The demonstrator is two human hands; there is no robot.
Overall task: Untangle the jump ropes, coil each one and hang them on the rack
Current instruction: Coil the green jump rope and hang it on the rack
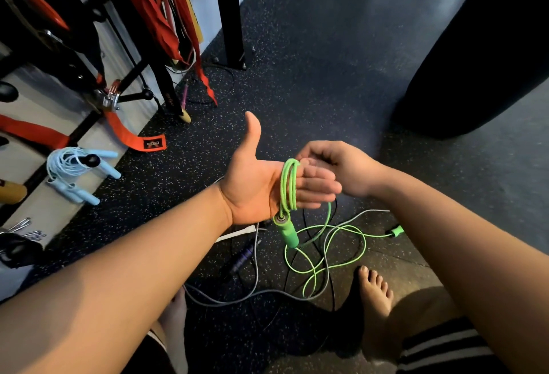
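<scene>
**Head view**

- Left hand (261, 186): palm turned towards the camera, thumb up, grip spread with the fingers straight and together.
- Green jump rope (289, 186): several loops are wound round the left fingers. One green handle (286, 231) hangs just below the palm. The rest of the cord trails in loose loops on the floor (297, 76) and ends at a second green handle (396, 230) lying there.
- Right hand (341, 165): just behind the left fingertips, its grip curled on the green cord at the top of the loops. The contact is partly hidden.
- Grey rope (258, 293): on the floor, crossing the green loops.
- Purple handle (243, 254) and white handle (237, 232): on the floor below the left wrist.
- Light blue jump rope (77, 171): coiled and hung on a peg at the left.
- Rack (135, 96): black bars and pegs along the wall, draped with orange straps (133, 136).
- Bare foot (375, 287): on the floor beside the tangle.
- Black punching bag (481, 46): upper right.
</scene>
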